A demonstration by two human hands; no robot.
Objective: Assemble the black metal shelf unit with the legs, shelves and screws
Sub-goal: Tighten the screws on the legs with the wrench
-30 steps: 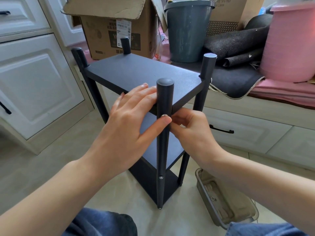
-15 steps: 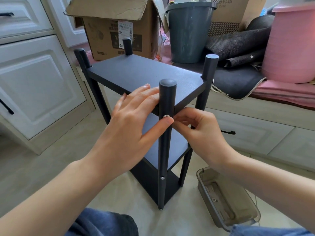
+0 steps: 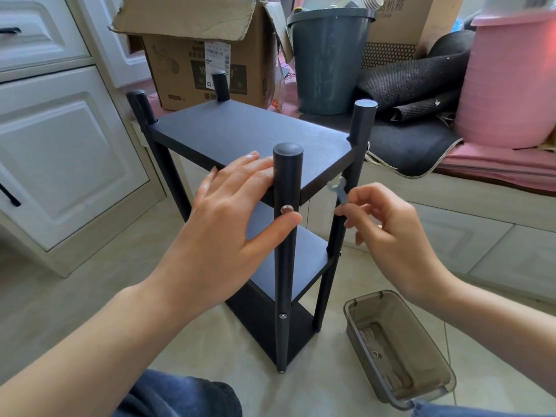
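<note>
— Beside the near front leg (image 3: 285,251) of the shelf unit (image 3: 249,188), what are the hands doing?

— From the head camera, the left hand (image 3: 228,233) lies flat with straight fingers on the top shelf (image 3: 249,130), its thumb against that leg just under a silver screw (image 3: 286,209). Nothing is gripped; it only steadies. The right hand (image 3: 388,236), to the right of the leg, pinches a small flat metal wrench (image 3: 340,191) between curled fingertips, clear of the screw.

— And where does the unit itself stand?

— Upright on pale floor tiles, right in front of the person's knees, with a smoky plastic tray (image 3: 400,347) just right of its base. Behind it sit a cardboard box (image 3: 204,55), a grey bucket (image 3: 328,58) and a pink tub (image 3: 511,82).

— How would it handle?

— My guess is stiff and fairly light: round matte tubes for legs, thin flat boards with a fine-grained black finish. The smooth legs look slippery, so holding at a shelf edge or pressing down on the top, as now, seems surer. With a screw head standing proud, that joint may be loose and could rack if pushed sideways.

— Other fasteners?

— A second screw (image 3: 282,316) shows lower on the same leg, seated flush. The tray's contents are too blurred to name.
</note>
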